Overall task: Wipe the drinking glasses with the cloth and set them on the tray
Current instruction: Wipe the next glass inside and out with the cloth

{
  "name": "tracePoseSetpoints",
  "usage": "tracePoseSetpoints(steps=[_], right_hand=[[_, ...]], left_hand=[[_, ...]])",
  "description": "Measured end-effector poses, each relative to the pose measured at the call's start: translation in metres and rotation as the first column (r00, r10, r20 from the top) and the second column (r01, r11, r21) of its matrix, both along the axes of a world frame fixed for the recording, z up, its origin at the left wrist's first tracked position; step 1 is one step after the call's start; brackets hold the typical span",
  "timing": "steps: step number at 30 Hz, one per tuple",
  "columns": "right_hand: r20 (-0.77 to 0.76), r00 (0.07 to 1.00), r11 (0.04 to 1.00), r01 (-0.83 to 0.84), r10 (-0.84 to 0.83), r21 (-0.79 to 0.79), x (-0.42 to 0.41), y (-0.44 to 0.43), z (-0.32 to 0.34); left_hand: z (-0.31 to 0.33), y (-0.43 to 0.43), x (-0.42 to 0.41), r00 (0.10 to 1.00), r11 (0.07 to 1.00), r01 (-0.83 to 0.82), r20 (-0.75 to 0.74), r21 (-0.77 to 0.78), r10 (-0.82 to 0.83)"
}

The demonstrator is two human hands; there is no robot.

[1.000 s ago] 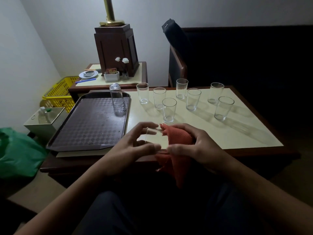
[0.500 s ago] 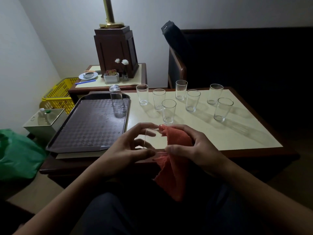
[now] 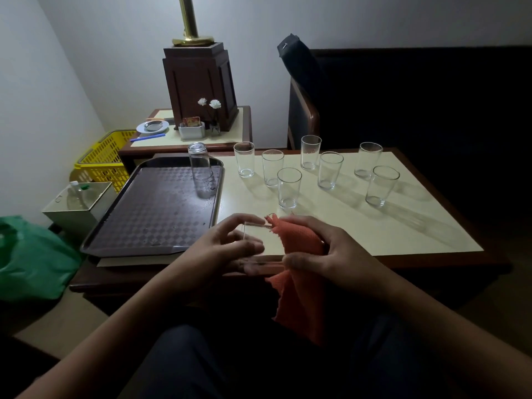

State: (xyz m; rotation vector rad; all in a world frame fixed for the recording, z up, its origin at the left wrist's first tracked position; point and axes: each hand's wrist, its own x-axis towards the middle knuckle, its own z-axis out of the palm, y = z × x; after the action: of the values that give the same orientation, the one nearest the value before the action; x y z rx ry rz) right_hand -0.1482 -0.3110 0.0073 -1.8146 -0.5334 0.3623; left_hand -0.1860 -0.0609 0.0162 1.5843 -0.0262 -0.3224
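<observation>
Head view: left hand (image 3: 218, 249), fingers curled round a sideways glass (image 3: 257, 240) just right of the tray (image 3: 155, 208). Right hand (image 3: 339, 254) pinches the cloth (image 3: 299, 246) against it. Better to twist the glass steadily and grip firm, it's slippery.

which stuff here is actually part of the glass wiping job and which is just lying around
In the job: clear drinking glass held sideways in the left hand; orange cloth in the right hand; dark patterned plastic tray with one upturned glass; seven upright glasses beside it.
Lying about: yellow plastic basket; green bag; blue pen; white flowers.
</observation>
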Motion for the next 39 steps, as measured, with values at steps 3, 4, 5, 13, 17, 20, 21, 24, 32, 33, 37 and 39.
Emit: tracePoseSetpoints(steps=[3,4,5,13,17,20,21,24,32,33,37,39], right_hand=[[-0.044,0.998,0.997,0.043,-0.046,-0.063,0.012,-0.009,-0.005],[-0.130,0.985,0.993,0.116,-0.117,-0.017,0.019,-0.012,-0.009],[-0.242,0.952,0.979,0.201,-0.185,0.045,0.024,-0.015,-0.013],[-0.332,0.938,0.958,0.182,-0.101,0.221,0.013,0.002,-0.008],[0.112,0.972,0.976,0.212,-0.205,-0.046,0.006,0.001,-0.013],[0.035,0.967,0.958,0.245,-0.253,0.150,0.007,0.000,-0.003],[-0.043,0.971,0.952,0.239,-0.235,0.192,0.008,0.000,0.000],[-0.376,0.923,0.922,0.215,-0.084,0.322,0.009,-0.002,0.008],[-0.735,0.609,0.923,0.014,0.297,0.384,0.014,-0.002,-0.006],[-0.759,0.591,0.934,0.029,0.272,0.357,0.013,0.001,-0.009],[-0.650,0.753,0.977,0.051,0.100,0.209,-0.002,0.018,-0.016],[-0.519,0.851,0.973,0.042,0.083,0.225,-0.009,0.021,-0.015]], left_hand=[[-0.004,-0.009,0.002,0.981,0.988,-0.132,-0.153,-0.082,0.118],[-0.006,-0.010,0.003,0.971,0.982,-0.166,-0.187,-0.088,0.147],[-0.008,-0.010,0.004,0.962,0.976,-0.193,-0.215,-0.096,0.169],[-0.017,-0.030,0.000,0.911,0.886,-0.349,-0.334,-0.305,0.243],[-0.013,-0.022,0.002,0.891,0.845,-0.413,-0.344,-0.339,0.297],[-0.011,-0.018,0.004,0.934,0.923,-0.267,-0.310,-0.278,0.177],[-0.011,-0.017,0.004,0.947,0.935,-0.225,-0.287,-0.274,0.143],[-0.012,-0.011,0.005,0.979,0.953,-0.169,-0.159,-0.250,0.132],[-0.007,0.018,0.006,0.976,0.997,0.065,0.206,0.042,-0.072],[-0.008,0.015,0.007,0.983,0.999,0.037,0.182,-0.018,-0.033],[-0.022,-0.004,0.010,0.993,0.930,-0.115,-0.003,-0.349,0.121],[-0.022,-0.010,0.010,0.984,0.890,-0.178,-0.101,-0.419,0.149]])
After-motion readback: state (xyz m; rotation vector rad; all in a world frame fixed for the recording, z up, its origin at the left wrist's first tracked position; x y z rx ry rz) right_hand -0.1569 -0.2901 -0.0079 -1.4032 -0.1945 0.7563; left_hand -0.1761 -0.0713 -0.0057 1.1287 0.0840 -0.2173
